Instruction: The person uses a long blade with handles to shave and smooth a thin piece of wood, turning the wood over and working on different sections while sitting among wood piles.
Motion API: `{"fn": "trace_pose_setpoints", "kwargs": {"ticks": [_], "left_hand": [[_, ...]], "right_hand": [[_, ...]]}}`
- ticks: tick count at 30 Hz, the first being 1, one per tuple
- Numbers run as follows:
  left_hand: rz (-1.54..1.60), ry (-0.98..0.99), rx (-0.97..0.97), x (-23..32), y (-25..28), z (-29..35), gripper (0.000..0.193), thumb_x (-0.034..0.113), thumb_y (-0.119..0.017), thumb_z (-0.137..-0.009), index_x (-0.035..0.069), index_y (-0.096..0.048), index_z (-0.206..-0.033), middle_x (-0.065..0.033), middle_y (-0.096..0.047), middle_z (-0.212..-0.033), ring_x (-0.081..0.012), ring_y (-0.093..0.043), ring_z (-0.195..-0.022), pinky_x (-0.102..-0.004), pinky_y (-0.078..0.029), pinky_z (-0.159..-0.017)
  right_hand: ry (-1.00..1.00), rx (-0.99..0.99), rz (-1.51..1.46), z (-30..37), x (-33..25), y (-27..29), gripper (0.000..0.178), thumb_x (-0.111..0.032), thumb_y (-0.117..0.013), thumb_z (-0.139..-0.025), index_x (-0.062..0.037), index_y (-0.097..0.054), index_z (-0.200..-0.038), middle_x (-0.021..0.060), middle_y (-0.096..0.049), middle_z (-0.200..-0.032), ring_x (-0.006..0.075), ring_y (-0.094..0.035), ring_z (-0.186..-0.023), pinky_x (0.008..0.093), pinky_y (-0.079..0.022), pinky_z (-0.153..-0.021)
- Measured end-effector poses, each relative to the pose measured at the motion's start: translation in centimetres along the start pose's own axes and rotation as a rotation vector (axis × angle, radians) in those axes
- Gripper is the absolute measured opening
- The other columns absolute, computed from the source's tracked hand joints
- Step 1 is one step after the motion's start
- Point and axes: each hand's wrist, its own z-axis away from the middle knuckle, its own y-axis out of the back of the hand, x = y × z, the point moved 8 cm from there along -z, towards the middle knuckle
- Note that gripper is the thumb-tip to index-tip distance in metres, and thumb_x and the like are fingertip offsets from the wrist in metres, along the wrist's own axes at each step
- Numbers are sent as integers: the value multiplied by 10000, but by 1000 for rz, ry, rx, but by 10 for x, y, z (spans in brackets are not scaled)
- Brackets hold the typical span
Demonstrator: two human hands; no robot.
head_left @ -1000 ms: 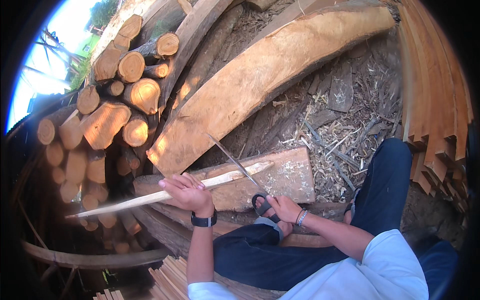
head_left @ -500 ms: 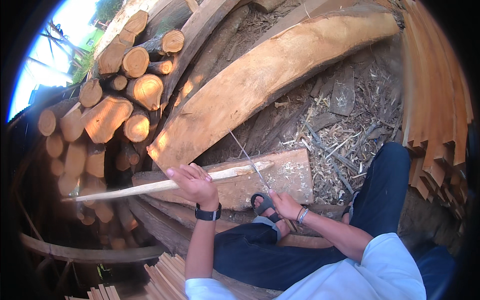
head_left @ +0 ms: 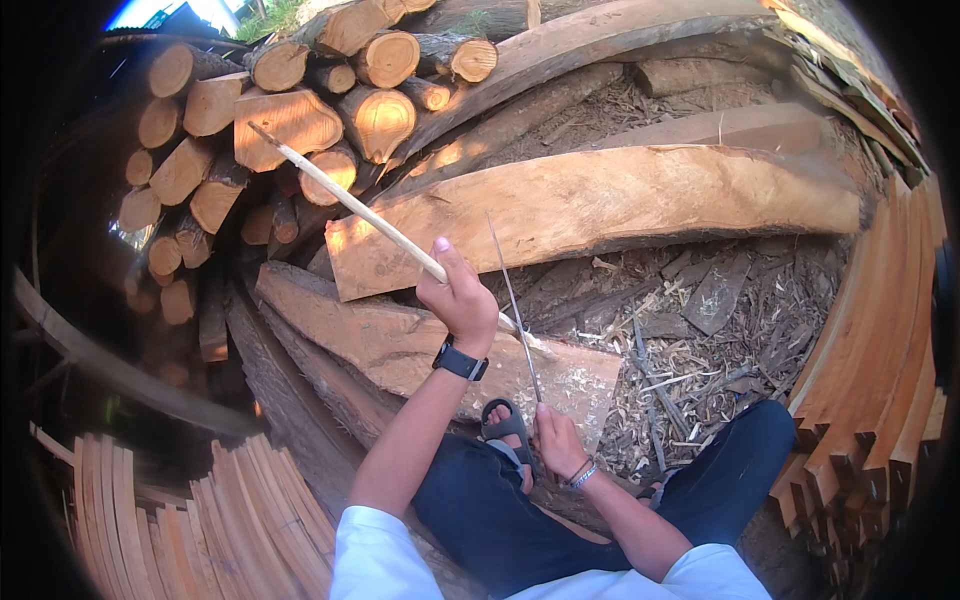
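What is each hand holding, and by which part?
Left hand: peeled stick, between its middle and near end. Right hand: long-bladed knife, by its near end, hidden in the grip.

Pale stick (head_left: 365, 213) and long blade (head_left: 515, 308) in hands (head_left: 462, 303)

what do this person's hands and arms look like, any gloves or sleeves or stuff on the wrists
No gloves: both the left hand and the right hand are bare. The left wrist wears a black watch with a dark band; the right has thin bracelets, at least one pale or silvery. The short sleeves are white, leaving the forearms uncovered.
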Motion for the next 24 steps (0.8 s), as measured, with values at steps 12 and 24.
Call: {"fn": "trace_pose_setpoints", "kwargs": {"ticks": [12, 24], "left_hand": [[-179, -86, 94, -5, 22, -14, 527, 320, -443, -982, -18, -394, -580, -91, -313, -477, -157, -313, -472, -382, -248, -465], [-215, -106, 169, 1, 25, -25, 532, 336, -470, -965, -21, -435, -573, -126, -367, -455, -224, -367, -427, -400, -290, -459]], "right_hand": [[-170, -97, -26, 4, 23, -9, 552, -455, -279, -1000, -40, -455, -682, 47, -451, -503, 149, -461, -392, 297, -362, -364], [-127, -58, 134, 4, 57, -7, 597, -507, -235, -993, -62, -419, -640, 24, -404, -486, 144, -411, -370, 300, -337, -368]]}}
